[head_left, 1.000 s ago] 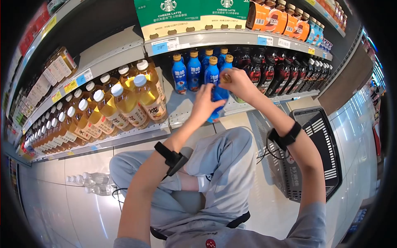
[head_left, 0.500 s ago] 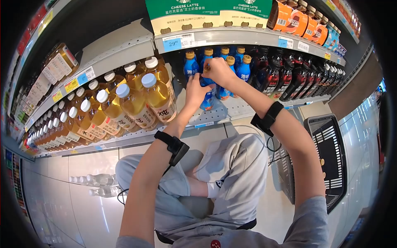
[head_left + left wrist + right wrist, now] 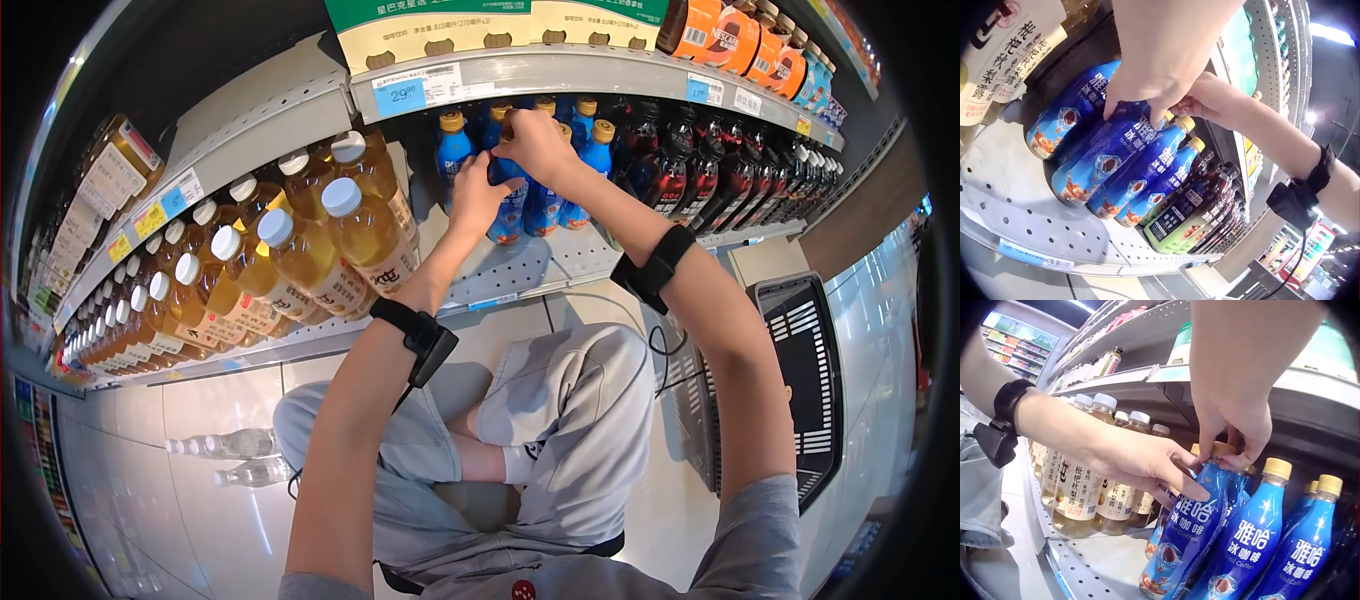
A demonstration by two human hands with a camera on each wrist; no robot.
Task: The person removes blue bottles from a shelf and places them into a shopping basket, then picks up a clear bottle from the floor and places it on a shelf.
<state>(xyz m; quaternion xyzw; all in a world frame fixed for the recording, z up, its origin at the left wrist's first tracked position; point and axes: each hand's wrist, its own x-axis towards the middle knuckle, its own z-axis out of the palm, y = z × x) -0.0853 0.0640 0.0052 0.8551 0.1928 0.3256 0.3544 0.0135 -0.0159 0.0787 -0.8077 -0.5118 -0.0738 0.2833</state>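
Note:
A blue iced-coffee bottle (image 3: 1185, 540) stands upright at the front left of a group of matching bottles on the lower shelf. My left hand (image 3: 480, 195) grips its upper body, thumb on one side and fingers on the other. From above, my right hand (image 3: 542, 145) pinches its gold cap (image 3: 1224, 449) between thumb and fingers. Close on its right stands another blue bottle (image 3: 1242, 540), with a third bottle (image 3: 1300, 550) beyond. One more blue bottle (image 3: 1072, 115) is behind it to the left. My hands partly cover the held bottle's neck in the head view.
Large bottles of amber drink (image 3: 370, 235) line the shelf to the left, dark bottles (image 3: 672, 170) to the right. The upper shelf edge (image 3: 560, 72), carrying green latte boxes (image 3: 590, 30), overhangs close above. A black basket (image 3: 815, 400) and clear bottles (image 3: 235, 445) are on the floor.
The held bottle, tilted at the shelf front a second ago, has moved left and back and now stands in line beside the other blue bottles. Both hands moved with it; the head view has shifted.

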